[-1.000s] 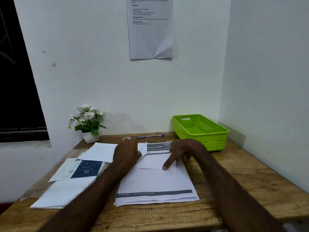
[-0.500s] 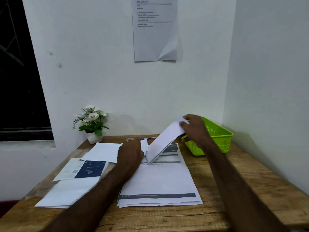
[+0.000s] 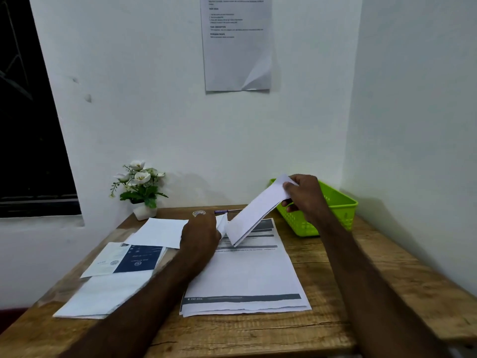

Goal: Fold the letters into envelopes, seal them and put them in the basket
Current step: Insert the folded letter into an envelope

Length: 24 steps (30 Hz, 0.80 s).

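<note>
Centre of frame, our right hand [image 3: 305, 196] pinching the raised top end of the folded letter [image 3: 254, 211], its lower end beside our left hand [image 3: 200, 235] gripping an envelope [image 3: 222, 223], green basket [image 3: 338, 202] behind at right

Wall notice [image 3: 236, 42] text too small; its top cut off.

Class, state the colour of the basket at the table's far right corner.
Bright lime green basket, seen in the head view.
</note>
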Each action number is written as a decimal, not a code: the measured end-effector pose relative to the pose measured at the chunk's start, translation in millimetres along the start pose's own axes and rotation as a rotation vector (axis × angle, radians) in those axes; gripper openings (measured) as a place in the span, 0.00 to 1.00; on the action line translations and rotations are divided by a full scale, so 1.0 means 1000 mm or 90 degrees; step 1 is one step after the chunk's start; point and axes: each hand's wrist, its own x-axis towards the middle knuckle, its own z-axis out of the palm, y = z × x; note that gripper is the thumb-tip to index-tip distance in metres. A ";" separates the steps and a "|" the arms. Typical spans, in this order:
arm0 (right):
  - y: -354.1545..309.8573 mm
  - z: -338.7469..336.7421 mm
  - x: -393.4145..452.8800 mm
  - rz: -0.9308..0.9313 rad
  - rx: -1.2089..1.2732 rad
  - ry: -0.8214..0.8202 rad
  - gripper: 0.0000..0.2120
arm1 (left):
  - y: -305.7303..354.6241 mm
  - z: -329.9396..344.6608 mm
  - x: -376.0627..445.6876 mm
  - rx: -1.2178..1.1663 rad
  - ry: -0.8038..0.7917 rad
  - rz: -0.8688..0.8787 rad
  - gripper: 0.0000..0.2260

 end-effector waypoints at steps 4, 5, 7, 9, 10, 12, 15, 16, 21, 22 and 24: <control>0.008 0.006 0.000 0.020 -0.032 0.014 0.08 | -0.001 0.002 0.000 -0.004 -0.006 0.002 0.07; 0.009 0.006 0.001 0.021 -0.024 0.020 0.09 | -0.001 0.001 -0.001 -0.004 -0.013 0.002 0.07; 0.007 0.006 0.000 0.023 -0.018 0.027 0.09 | 0.000 0.001 -0.001 -0.012 -0.015 0.001 0.07; 0.006 0.008 -0.001 0.027 -0.028 0.043 0.09 | 0.000 0.000 -0.001 -0.018 -0.019 -0.003 0.07; 0.005 0.010 -0.002 0.031 -0.033 0.052 0.10 | 0.000 0.000 0.000 -0.018 -0.019 -0.003 0.07; 0.006 0.014 -0.003 0.035 -0.039 0.072 0.11 | 0.000 0.001 0.000 -0.015 -0.018 0.001 0.07; 0.005 0.022 -0.006 0.039 -0.030 0.105 0.12 | 0.001 -0.001 -0.001 -0.015 -0.018 0.000 0.08; 0.004 0.024 -0.008 0.036 -0.028 0.117 0.12 | 0.001 0.000 -0.001 -0.017 -0.019 0.003 0.07; 0.000 0.036 -0.015 0.030 -0.064 0.158 0.13 | 0.000 -0.002 -0.003 -0.028 -0.035 0.010 0.06; 0.002 0.039 -0.014 0.032 -0.075 0.166 0.12 | 0.001 -0.002 -0.003 -0.030 -0.038 0.008 0.06; 0.016 0.046 -0.004 0.036 -0.109 0.186 0.13 | 0.001 -0.004 -0.004 -0.037 -0.040 0.004 0.05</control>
